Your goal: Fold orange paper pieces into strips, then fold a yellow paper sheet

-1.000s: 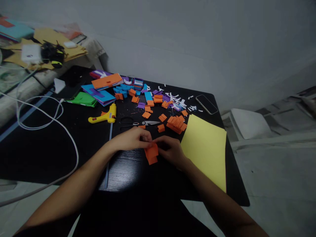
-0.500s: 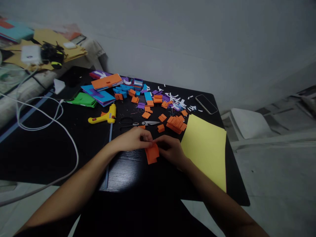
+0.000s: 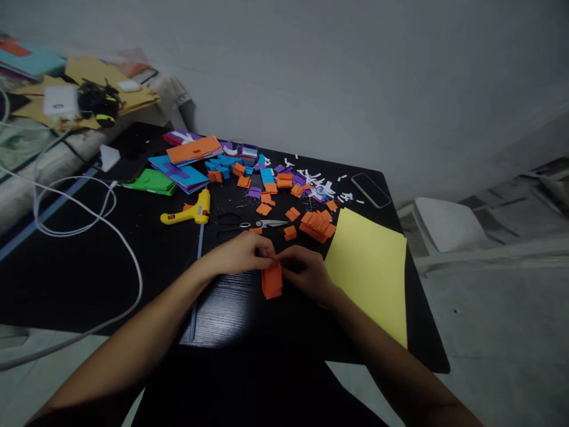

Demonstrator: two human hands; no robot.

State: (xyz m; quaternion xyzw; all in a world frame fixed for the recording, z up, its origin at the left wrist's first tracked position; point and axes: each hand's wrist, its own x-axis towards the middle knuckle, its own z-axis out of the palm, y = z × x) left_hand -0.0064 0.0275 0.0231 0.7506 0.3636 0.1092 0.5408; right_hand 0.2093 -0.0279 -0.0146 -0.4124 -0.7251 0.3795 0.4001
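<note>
Between both hands, over the black table, is a piece of orange paper point(image 3: 272, 281) with folded edges. My left hand point(image 3: 244, 252) is closed, its thumb and fingers pinching the paper's top edge. From the other side my right hand point(image 3: 307, 271) pinches the same top edge, fingertips touching those of the left. The paper's lower part hangs below the fingers; its top is hidden by them. Just beyond the hands lie scissors point(image 3: 271, 223) with black handles and a small folded orange piece point(image 3: 290, 232). A pile of folded orange pieces point(image 3: 317, 224) sits beyond my right hand.
Yellow paper sheets point(image 3: 371, 270) lie at the right, with a phone point(image 3: 370, 190) behind them. A yellow glue gun point(image 3: 186, 213) rests at the left, near a white cable point(image 3: 128, 249). White paper scraps point(image 3: 320, 185) and coloured folded papers point(image 3: 194, 149) cover the back.
The orange paper looks narrower now, its right side folded inward between the fingers. Both hands stay in nearly the same place.
</note>
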